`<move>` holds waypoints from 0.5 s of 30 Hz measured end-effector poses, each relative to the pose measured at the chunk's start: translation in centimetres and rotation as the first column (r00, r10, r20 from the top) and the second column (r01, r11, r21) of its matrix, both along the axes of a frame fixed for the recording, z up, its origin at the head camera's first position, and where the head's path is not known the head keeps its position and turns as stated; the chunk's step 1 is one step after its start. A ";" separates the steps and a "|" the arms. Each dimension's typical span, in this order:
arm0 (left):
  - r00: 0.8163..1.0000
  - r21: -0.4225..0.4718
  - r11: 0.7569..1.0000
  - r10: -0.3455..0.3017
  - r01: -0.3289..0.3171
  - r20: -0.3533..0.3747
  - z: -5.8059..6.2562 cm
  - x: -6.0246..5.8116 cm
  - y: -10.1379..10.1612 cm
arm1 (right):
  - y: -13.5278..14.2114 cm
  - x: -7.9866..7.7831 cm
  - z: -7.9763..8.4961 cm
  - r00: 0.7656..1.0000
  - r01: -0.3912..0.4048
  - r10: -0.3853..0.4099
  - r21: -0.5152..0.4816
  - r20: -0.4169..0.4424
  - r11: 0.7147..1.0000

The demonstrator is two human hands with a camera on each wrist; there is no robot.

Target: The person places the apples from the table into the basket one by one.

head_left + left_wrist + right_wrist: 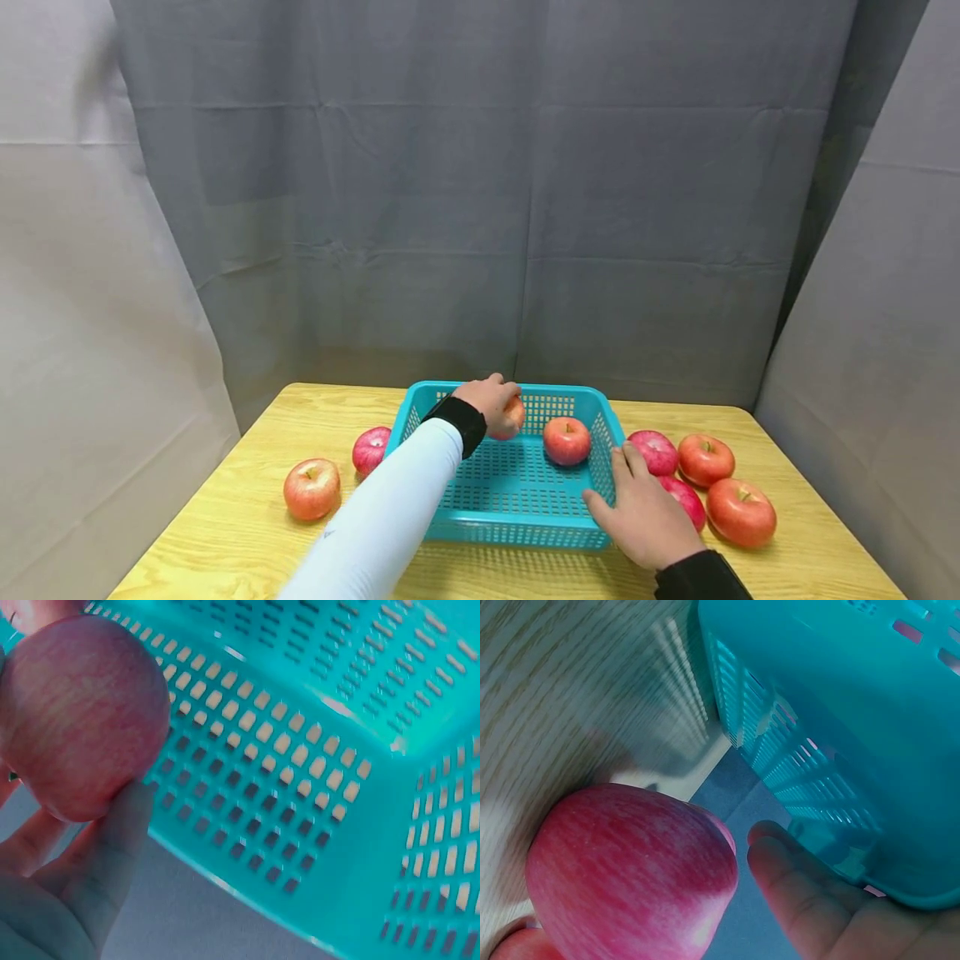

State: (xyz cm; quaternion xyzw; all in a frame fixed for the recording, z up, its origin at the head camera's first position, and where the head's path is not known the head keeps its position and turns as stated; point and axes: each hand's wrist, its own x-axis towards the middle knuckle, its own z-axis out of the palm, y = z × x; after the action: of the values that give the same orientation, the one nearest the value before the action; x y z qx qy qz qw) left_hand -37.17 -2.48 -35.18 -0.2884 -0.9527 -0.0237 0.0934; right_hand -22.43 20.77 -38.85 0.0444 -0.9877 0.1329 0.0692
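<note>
My left hand (483, 397) reaches over the far side of the turquoise plastic basket (510, 500) and grips an apple (512, 417) from above. In the left wrist view, fingers (112, 855) curve around this reddish apple (82, 720) beside the perforated wall. A second apple (567, 441) sits on the basket floor to the right. At the basket's right rim, my right hand (651, 512) lies with its fingers extended. In the right wrist view, the right fingers (802, 892) touch the basket's edge, with a pink-red apple (630, 874) close beside them.
Right of the basket, several apples cluster on the wooden table (277, 550), including a large red one (742, 512). On the left are a paler apple (312, 489) and a pink one (371, 451) against the basket. Grey cloth (420, 208) hangs behind the table.
</note>
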 end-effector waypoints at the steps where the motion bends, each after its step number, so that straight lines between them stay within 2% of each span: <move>1: 1.000 -0.011 1.000 -0.005 0.005 -0.003 -0.2 0.1 0.2 | 0.0 0.0 0.0 1.000 0.001 -0.001 0.000 0.000 1.000; 4: 1.000 -0.019 1.000 -0.013 0.013 -0.004 -0.5 0.4 0.6 | 0.0 0.1 0.1 1.000 0.004 -0.004 0.003 0.005 1.000; 11: 1.000 0.024 0.999 -0.022 0.022 0.005 -1.8 0.5 1.2 | 0.0 0.3 0.2 1.000 0.013 -0.013 0.003 0.024 1.000; 15: 0.999 0.027 0.999 -0.038 0.039 -0.018 -2.5 0.8 1.4 | 0.0 0.5 0.3 0.999 0.014 -0.014 -0.002 0.032 1.000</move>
State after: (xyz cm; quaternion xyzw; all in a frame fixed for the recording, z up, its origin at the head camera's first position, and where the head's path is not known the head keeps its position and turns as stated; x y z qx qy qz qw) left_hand -36.41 -1.08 -37.67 -0.3056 -0.9457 -0.0361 0.1051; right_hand -21.90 20.76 -38.58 0.0354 -0.9889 0.1340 0.0543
